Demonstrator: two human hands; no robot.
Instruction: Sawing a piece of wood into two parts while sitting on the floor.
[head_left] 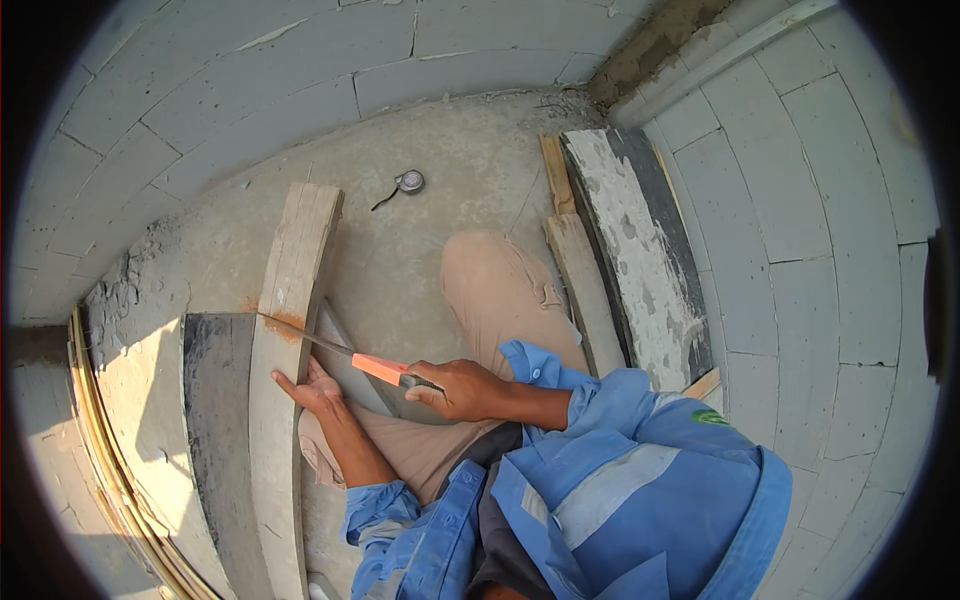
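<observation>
A long wooden plank lies lengthwise to my left. Across its upper face runs the thin blade of a handsaw, which has an orange section in front of a dark handle. My right hand is wrapped round that handle. Orange-brown sawdust is scattered on the wood beside the blade. Just nearer than the cut, my left hand grips the plank's right edge, one digit over the top and the others against its side, partly hidden.
Under the plank lies a dark flat board, with a grey piece at its right. A tape measure rests on the concrete floor. More timber and a white-stained board lie right, by block walls. Thin strips lie far left.
</observation>
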